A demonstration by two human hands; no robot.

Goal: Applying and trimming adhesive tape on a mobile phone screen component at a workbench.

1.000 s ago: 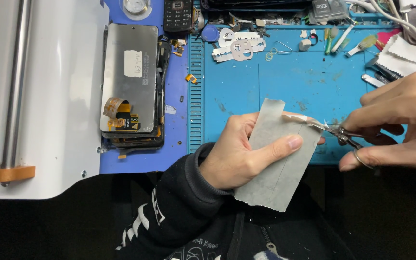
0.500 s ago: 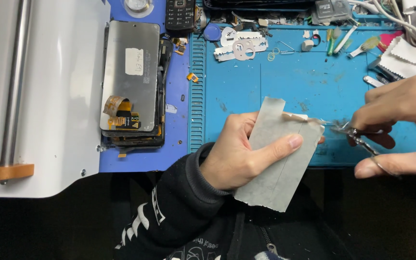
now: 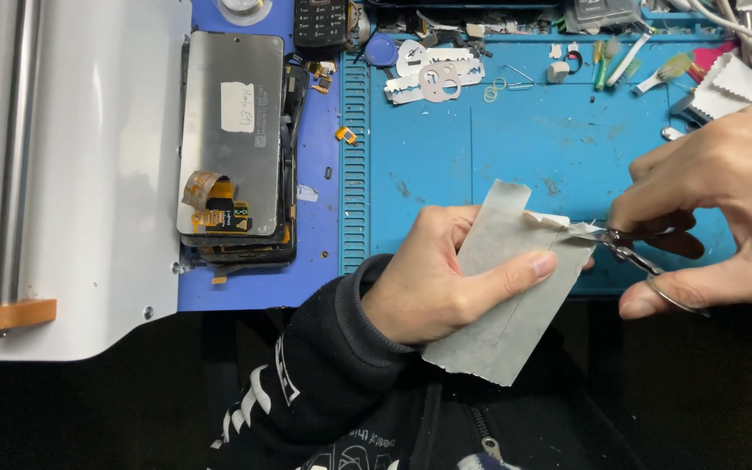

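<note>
My left hand (image 3: 446,278) grips a grey rectangular sheet (image 3: 506,305), thumb lying across its face, over the near edge of a blue work mat (image 3: 515,148). My right hand (image 3: 724,209) holds small metal scissors (image 3: 633,248) whose blades meet the sheet's upper right edge, where a thin strip curls off. A black sleeve covers my left forearm.
A stack of phone screen panels (image 3: 237,139) with orange flex cables lies left of the mat. A white machine (image 3: 71,174) with a steel roller fills the far left. Razor blades (image 3: 433,74), small tools and white cloths (image 3: 741,83) sit along the mat's far edge.
The scissors have cut leftward into the sheet's top right edge, and a thin strip now curls away there. My left hand keeps the sheet still.
</note>
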